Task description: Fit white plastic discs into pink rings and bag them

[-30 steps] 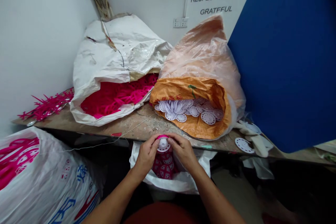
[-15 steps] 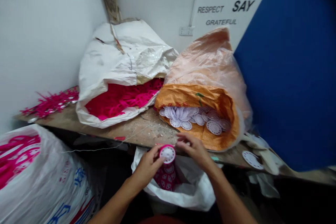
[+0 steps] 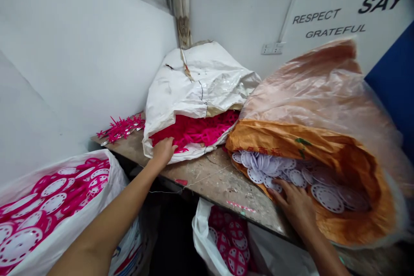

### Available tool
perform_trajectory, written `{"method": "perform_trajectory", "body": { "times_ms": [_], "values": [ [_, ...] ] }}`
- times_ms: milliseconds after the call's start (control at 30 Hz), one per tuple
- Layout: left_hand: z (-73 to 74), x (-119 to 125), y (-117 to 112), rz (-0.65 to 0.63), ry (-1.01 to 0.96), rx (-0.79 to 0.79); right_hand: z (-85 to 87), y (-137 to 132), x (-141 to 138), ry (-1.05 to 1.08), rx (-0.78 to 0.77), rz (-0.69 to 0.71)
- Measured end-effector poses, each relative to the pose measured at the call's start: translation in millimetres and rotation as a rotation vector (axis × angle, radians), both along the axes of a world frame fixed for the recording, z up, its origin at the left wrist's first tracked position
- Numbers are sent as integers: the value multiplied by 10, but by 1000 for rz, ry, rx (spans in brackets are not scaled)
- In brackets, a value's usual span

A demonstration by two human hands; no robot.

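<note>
The left hand (image 3: 164, 152) is curling its fingers onto magenta plastic lattice (image 3: 194, 131) in a white sack (image 3: 194, 82). Right of those fingers, the released magenta discs (image 3: 231, 235) are sitting bagged, while the right hand (image 3: 295, 207) is spreading open fingers over white discs (image 3: 271, 166) in an orange sack (image 3: 352, 207).

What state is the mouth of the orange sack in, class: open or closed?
Open: the orange woven sack gapes wide, showing white perforated plastic discs inside, with the right hand resting on them.
</note>
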State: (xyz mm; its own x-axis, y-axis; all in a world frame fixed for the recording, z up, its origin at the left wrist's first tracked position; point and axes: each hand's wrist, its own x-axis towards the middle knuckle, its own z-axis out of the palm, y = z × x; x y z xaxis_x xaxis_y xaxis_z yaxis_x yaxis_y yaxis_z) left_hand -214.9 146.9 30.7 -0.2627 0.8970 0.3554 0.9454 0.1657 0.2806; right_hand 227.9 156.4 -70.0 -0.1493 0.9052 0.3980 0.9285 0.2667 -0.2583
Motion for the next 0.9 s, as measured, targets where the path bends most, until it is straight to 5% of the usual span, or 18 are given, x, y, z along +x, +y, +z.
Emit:
{"method": "perform_trajectory", "body": {
  "times_ms": [133, 300, 400, 500, 600, 767, 900],
  "values": [
    [-67, 51, 42, -14, 41, -9, 33, 26, 33, 218, -45, -20],
    [-97, 377, -304, -137, 30, 91, 52, 28, 53, 479, -58, -46],
    [-211, 739, -581, -305, -293, 167, 72, 20, 47, 630, -56, -70],
    [-350, 1164, -805, -413, -742, 79, 133, -62, 2, 761, 2, -52],
    [-441, 1542, -938, -398, -1005, 27, 274, -299, -132, 878, -32, 21],
    [-525, 1983, -1025, -316, -1389, 6, 577, -884, -476, 1199, -306, 327],
    [-514, 2225, -1113, -283, -1599, -164, 595, -1100, -579, 1108, -314, 362]
  ]
}}
